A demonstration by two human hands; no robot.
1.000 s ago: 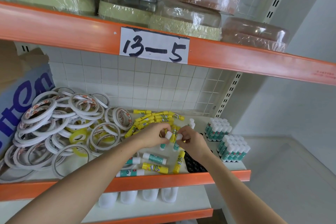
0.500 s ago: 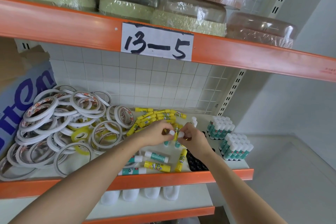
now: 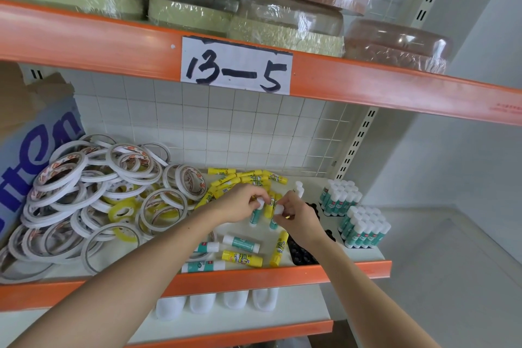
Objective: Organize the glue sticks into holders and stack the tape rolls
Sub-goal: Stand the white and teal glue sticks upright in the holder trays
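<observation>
Both hands over the shelf (image 3: 353,268), each pinching a green-and-white glue stick.

Left hand (image 3: 243,203) grips the white cap of a green glue stick (image 3: 255,216), its body hanging below the fingers; right hand (image 3: 295,216) pinches a second green stick (image 3: 274,222) by the cap, just beside the first; yellow glue sticks (image 3: 243,178) heaped loose behind the hands, more sticks lying flat in front; black holder tray (image 3: 300,256) under the right wrist, its visible sockets bare; two filled blocks of upright green sticks (image 3: 364,227) at the right end; tape rolls (image 3: 93,195) piled unstacked at left.
</observation>
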